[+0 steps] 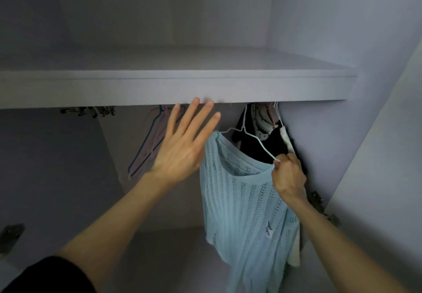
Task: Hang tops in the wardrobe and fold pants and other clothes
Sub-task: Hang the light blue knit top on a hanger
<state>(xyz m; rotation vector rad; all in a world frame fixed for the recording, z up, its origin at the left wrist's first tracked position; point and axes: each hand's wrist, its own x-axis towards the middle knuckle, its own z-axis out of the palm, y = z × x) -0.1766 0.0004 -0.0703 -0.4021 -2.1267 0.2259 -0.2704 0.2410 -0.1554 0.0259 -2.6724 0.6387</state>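
The left hand [182, 146] is raised on an outstretched arm with its back to the camera, fingers straight and slightly spread, the fingertips reaching up to the front edge of the shelf [173, 87]. It holds nothing; its outer edge lies just beside the shoulder of the light blue knit top [242, 201], and whether it touches the cloth cannot be told. The right hand [288, 175] is lower and to the right, the forearm angled up from the lower right corner. Its fingers are curled in and pinch the end of a white wire hanger [251, 135] together with the neckline of the top. The top hangs from that hanger, inside the wardrobe, under the shelf, its body drooping down. Behind it, against the right wall, hang a black garment [271, 146] and a white patterned one [260, 121]. To the left, behind the left hand, bare pink and blue hangers [150, 142] dangle.
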